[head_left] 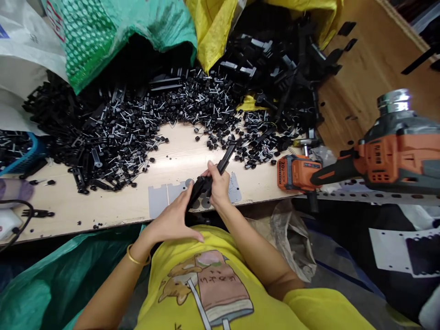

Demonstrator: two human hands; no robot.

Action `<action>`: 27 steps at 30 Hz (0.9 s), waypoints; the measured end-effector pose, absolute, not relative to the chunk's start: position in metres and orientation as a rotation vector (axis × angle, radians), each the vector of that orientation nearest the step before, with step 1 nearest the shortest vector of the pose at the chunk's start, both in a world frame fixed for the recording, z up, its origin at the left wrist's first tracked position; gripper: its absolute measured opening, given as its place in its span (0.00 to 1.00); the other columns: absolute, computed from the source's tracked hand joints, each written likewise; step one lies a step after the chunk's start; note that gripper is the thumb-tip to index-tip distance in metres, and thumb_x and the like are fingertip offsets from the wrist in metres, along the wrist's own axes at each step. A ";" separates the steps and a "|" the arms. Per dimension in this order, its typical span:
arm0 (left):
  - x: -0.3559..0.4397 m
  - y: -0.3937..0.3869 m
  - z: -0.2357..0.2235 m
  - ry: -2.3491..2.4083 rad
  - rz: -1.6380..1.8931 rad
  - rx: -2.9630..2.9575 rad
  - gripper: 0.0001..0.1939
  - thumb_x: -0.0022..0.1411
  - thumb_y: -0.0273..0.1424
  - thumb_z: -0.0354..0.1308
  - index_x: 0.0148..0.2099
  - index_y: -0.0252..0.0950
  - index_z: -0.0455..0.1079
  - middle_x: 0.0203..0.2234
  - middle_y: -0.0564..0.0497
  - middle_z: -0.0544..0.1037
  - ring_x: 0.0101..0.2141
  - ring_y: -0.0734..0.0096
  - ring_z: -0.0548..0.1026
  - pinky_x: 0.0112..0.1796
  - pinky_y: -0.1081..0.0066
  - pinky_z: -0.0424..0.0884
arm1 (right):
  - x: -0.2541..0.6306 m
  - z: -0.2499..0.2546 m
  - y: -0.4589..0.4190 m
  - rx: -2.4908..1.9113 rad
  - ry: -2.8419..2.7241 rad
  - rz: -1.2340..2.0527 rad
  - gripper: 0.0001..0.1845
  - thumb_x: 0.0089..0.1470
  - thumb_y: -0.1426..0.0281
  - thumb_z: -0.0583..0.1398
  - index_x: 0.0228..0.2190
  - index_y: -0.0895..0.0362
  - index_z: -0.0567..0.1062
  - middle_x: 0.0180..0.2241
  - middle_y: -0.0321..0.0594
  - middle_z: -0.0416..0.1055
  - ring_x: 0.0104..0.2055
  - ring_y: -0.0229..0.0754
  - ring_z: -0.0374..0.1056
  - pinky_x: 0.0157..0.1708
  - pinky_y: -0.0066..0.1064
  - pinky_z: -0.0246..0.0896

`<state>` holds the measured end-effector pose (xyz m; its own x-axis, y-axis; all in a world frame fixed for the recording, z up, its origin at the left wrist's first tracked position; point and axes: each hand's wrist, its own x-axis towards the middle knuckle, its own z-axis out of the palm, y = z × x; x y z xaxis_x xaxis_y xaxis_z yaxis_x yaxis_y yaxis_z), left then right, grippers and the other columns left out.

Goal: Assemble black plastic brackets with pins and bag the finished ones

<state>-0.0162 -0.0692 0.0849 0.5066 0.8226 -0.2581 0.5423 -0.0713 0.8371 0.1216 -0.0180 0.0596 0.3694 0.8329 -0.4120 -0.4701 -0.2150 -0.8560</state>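
My right hand (220,185) is closed around a long black plastic part (226,158), held at a slant above the table's front edge. One narrow end points up and away to the right; the wider, jointed-looking end reaches down toward my left hand (173,215). That hand is open, its thumb stretched out apart near my shirt and its fingers straight alongside the part's lower end. Whether the fingertips press on it I cannot tell. Under my hands lie flat grey plates (158,200). Beyond them spreads a heap of black-headed screws (209,98) with silver shanks.
An orange cordless power tool (385,158) lies at the right edge. Green (127,27) and yellow (213,27) bags spill black parts at the back. More black plastic parts (55,114) pile up left, beside a blue basket (34,151). A cable (29,206) loops at far left.
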 end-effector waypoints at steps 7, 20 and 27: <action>0.023 -0.061 0.068 1.823 0.420 2.085 0.38 0.54 0.22 0.55 0.65 0.33 0.46 0.46 0.38 0.72 0.45 0.54 0.74 0.42 0.62 0.71 | 0.113 0.062 -0.020 -1.218 -0.366 1.325 0.20 0.44 0.53 0.63 0.22 0.56 0.65 0.21 0.31 0.64 0.25 0.33 0.61 0.29 0.28 0.60; -0.033 -0.075 0.112 1.046 0.276 1.766 0.25 0.53 0.37 0.61 0.53 0.42 0.66 0.29 0.53 0.75 0.25 0.71 0.71 0.28 0.75 0.66 | 0.203 0.121 -0.036 -0.964 -2.796 0.878 0.01 0.48 0.75 0.60 0.28 0.59 0.72 0.23 0.40 0.69 0.23 0.38 0.61 0.27 0.31 0.55; -0.034 -0.126 0.128 1.004 0.599 1.218 0.20 0.51 0.38 0.63 0.44 0.37 0.64 0.31 0.52 0.69 0.28 0.72 0.67 0.29 0.75 0.64 | 0.175 0.123 -0.093 -1.222 -1.827 1.937 0.19 0.49 0.58 0.60 0.18 0.56 0.64 0.17 0.29 0.55 0.20 0.31 0.49 0.20 0.25 0.41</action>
